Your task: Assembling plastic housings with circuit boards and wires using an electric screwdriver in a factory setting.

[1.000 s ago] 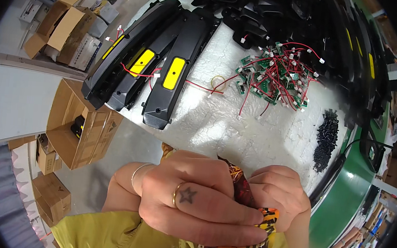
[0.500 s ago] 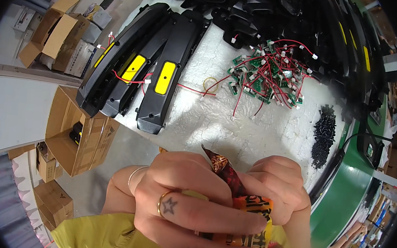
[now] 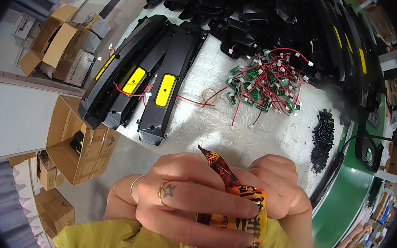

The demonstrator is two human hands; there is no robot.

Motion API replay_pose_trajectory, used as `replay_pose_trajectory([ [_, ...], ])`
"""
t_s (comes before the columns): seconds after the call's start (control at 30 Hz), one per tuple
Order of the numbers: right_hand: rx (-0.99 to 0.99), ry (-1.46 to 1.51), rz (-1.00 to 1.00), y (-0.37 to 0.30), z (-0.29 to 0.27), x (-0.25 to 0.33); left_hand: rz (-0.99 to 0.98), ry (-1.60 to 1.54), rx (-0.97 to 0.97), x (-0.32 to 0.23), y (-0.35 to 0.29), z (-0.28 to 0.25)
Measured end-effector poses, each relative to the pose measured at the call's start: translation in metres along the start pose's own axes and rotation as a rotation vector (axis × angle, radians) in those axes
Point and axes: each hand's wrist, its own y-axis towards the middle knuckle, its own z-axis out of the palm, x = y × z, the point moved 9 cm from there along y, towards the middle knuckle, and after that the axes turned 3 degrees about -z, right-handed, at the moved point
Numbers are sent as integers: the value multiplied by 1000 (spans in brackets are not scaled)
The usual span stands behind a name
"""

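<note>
The person's left hand [image 3: 187, 203] and right hand [image 3: 275, 187] are close in front of the body, side by side, with the crinkly orange snack packet [image 3: 235, 221] between them. Beyond the hands lies the white worktable [image 3: 216, 135]. On it, to the left, three long black plastic casings with yellow patches [image 3: 141, 81] lie next to each other. Right of them sits the heap of small green circuit boards with red wires [image 3: 263, 85]. Further right is the little pile of black screws [image 3: 322, 137]. Behind all of these is the big pile of black plastic parts [image 3: 246, 15]. Left of the table, open brown cardboard boxes [image 3: 77, 137] stand on the floor
</note>
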Motion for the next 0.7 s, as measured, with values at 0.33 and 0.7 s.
replay_pose_trajectory([
  [0.33, 38, -52, 6, 7, -3, -10, 9, 47, 17, 5, 5, 0],
  [0.7, 47, -105, 40, 3, 7, -27, -65, 180, -79, 26, -8, -11],
])
